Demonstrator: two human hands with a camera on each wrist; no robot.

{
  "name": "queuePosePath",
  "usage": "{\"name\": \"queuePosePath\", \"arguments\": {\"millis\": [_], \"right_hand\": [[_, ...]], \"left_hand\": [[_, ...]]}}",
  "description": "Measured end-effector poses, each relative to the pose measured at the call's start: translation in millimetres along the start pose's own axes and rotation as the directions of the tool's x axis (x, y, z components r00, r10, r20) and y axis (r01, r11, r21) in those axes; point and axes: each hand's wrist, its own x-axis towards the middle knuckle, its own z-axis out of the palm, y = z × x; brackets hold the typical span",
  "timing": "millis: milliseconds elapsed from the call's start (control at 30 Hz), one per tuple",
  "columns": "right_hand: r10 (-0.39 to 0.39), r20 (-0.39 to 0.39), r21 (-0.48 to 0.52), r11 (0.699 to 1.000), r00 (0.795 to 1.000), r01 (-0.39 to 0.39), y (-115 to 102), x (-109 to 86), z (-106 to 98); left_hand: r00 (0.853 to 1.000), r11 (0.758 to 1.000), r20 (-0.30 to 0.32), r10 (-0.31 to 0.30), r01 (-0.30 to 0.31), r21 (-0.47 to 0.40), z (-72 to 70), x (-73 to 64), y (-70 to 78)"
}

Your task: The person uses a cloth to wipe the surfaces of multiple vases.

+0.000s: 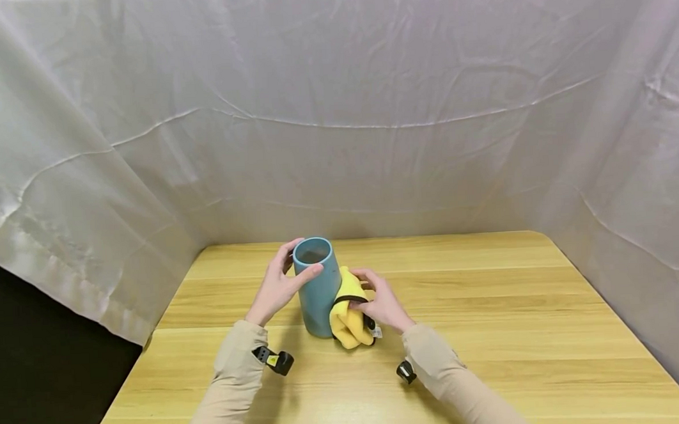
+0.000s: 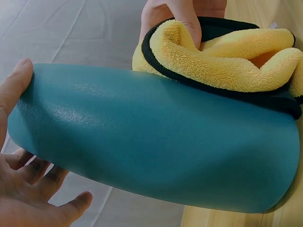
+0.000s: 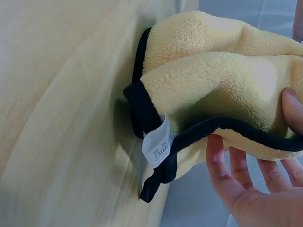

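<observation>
A tall blue-green vase [image 1: 319, 301] with an open round top stands on the wooden table. My left hand [image 1: 276, 288] holds it near the rim, thumb on the near side and fingers round the far side. In the left wrist view the vase [image 2: 156, 142] fills the middle, the left hand [image 2: 28, 189] at its top end. My right hand [image 1: 383, 301] grips a bunched yellow towel [image 1: 348, 323] with black edging against the vase's right side. Seen from the right wrist, the thumb of the right hand [image 3: 260, 194] presses one face of the towel [image 3: 203, 85] and the fingers lie behind it.
The light wooden table [image 1: 495, 332] reaches to both sides of the vase. Pale grey curtains [image 1: 371, 159] hang round its back and sides. A white label [image 3: 158, 142] hangs from the towel's black edging. Each sleeve carries a small black wrist camera [image 1: 279, 362].
</observation>
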Motion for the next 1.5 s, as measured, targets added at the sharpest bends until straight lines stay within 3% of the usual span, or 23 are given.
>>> {"name": "queuePosePath", "arguments": {"millis": [600,833,1167,1500], "right_hand": [[0.011,-0.019,0.029,1.0,1.0,-0.011,-3,0.0,1],[0.003,-0.016,0.029,1.0,1.0,-0.002,-26,7.8,-7],[-0.139,-0.016,-0.021,0.99,0.99,0.139,-65,24.9,-21],[-0.115,-0.035,-0.005,0.993,0.993,0.115,-64,21.8,-18]], "left_hand": [[1.0,1.0,0.002,-0.001,0.001,-0.011,-0.3,1.1,-3.3],[1.0,1.0,0.002,-0.003,0.003,-0.016,0.2,0.7,-2.9],[1.0,1.0,0.012,0.006,-0.005,-0.016,-0.3,0.0,-0.1],[1.0,1.0,0.013,0.0,0.0,-0.012,0.3,0.7,-0.9]]}}
